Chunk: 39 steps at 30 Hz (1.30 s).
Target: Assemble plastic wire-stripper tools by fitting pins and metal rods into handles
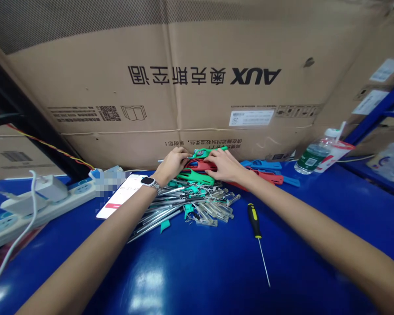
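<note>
1. Handling these slim plastic shells, I'd guess they're light, fairly stiff and a bit slick. They're at the far side of the blue surface (216,271), up against the cardboard box (184,100).

2. Left hand (173,164) has its fingers curled at the left ends of the green upper shell (202,153) and red shell (197,165). Right hand (226,166) has bent fingers and thumb over their right part. Can't tell if either is really pinching or just touching.

3. Imo hold them by the solid long sides. The cut-out openings look like the bits that'd flex or crack if squeezed.

4. Lower green shell (197,176) sits just nearer, right by the metal rods (160,218) and see-through pieces (213,212). Thin wires in there look snaggy and fragile, so lift, don't drag.

5. Box wall blocks the far side. Phone (124,194) is near the left wrist, bottle (310,157) and cup (335,155) well off right. Best elbow room is toward the body, just mind the screwdriver (254,221).
</note>
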Tool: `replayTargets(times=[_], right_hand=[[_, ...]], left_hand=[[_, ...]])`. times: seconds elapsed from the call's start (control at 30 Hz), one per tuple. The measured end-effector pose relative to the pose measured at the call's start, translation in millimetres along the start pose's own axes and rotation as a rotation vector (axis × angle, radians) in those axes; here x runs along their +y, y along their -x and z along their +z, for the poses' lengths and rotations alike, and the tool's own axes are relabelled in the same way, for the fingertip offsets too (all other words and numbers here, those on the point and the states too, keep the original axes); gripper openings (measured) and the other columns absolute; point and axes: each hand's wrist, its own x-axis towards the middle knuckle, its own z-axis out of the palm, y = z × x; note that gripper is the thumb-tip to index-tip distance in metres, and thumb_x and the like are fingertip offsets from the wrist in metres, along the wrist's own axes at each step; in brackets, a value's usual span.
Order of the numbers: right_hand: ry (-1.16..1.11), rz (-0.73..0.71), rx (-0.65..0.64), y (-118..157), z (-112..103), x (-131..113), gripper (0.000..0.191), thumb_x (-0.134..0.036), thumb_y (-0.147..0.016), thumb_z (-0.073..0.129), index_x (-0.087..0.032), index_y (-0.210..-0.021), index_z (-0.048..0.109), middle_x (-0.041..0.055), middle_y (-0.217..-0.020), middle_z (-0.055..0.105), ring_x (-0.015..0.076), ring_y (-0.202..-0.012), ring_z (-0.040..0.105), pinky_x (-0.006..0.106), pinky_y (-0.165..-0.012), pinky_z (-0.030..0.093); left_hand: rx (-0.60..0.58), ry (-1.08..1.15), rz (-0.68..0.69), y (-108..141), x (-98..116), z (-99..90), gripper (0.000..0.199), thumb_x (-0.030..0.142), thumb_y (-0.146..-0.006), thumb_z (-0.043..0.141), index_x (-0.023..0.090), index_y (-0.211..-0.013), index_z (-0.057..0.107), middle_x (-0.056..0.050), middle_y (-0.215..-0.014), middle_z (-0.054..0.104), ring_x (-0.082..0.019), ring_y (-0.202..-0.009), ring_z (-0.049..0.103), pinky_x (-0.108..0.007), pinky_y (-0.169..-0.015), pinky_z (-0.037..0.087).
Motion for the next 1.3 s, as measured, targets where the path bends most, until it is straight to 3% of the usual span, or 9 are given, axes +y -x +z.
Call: replayTargets(times=[0.17,0.3,0.5,0.73,1.03,1.2,1.3], right_hand=[[0.073,0.009,-0.062,-15,-6,-3,0.026,-0.034,-0.090,0.069,-0.016,-0.108,0.073,0.0142,-0.114,0.067,0.0330,-0.111,0.055,0.045,-0.094,0.038],[0.090,-0.006,-0.040,-16,-2,-1,0.023,-0.032,-0.091,0.066,-0.016,-0.106,0.071,0.0135,-0.112,0.068,0.0323,-0.111,0.055,0.044,-0.096,0.035],[0.068,-0.016,0.002,-14,3,1,0.020,-0.032,-0.090,0.066,-0.017,-0.102,0.070,0.0122,-0.109,0.067,0.0312,-0.108,0.057,0.043,-0.093,0.035],[-0.071,0.005,0.064,-10,2,0,0.024,-0.029,-0.092,0.064,-0.021,-0.113,0.070,0.0102,-0.115,0.070,0.0303,-0.115,0.059,0.044,-0.095,0.037],[-0.154,-0.032,0.169,-10,12,5,0.026,-0.020,-0.087,0.063,-0.020,-0.113,0.069,0.0102,-0.116,0.074,0.0298,-0.110,0.062,0.044,-0.094,0.041],[-0.322,-0.033,0.326,-8,6,6,0.028,-0.020,-0.086,0.064,-0.020,-0.114,0.069,0.0089,-0.107,0.075,0.0270,-0.099,0.066,0.044,-0.093,0.045],[-0.424,-0.062,0.367,3,-2,0,0.029,-0.023,-0.087,0.064,-0.021,-0.115,0.070,0.0087,-0.109,0.075,0.0264,-0.099,0.067,0.045,-0.093,0.048]], left_hand=[[-0.011,-0.054,0.005,4,7,-2.4,0.036,0.020,-0.099,0.042,0.015,-0.114,0.074,-0.014,-0.110,0.063,-0.029,-0.106,0.058,-0.045,-0.098,0.050],[0.024,-0.039,0.006,15,14,-10.3,0.034,0.032,-0.101,0.045,0.013,-0.117,0.070,-0.014,-0.110,0.062,-0.029,-0.106,0.059,-0.044,-0.097,0.050],[-0.117,-0.033,-0.059,22,15,-20.7,0.026,0.040,-0.094,0.063,0.018,-0.105,0.069,-0.009,-0.099,0.067,-0.028,-0.099,0.063,-0.042,-0.090,0.050],[-0.001,0.087,-0.085,26,12,-20.8,0.037,0.041,-0.091,0.068,0.018,-0.120,0.063,-0.010,-0.115,0.067,-0.028,-0.107,0.064,-0.042,-0.095,0.050],[-0.058,0.038,-0.086,18,18,-20.3,0.014,0.031,-0.089,0.070,0.018,-0.091,0.067,-0.005,-0.090,0.064,-0.022,-0.081,0.062,-0.032,-0.071,0.045],[0.005,0.093,-0.056,17,25,-36.6,0.019,0.024,-0.094,0.064,0.017,-0.077,0.059,-0.002,-0.079,0.058,-0.017,-0.070,0.055,-0.028,-0.064,0.039],[0.040,0.130,0.028,24,32,-51.1,0.022,0.020,-0.096,0.061,0.017,-0.074,0.058,0.000,-0.074,0.056,-0.014,-0.065,0.052,-0.027,-0.061,0.037]])
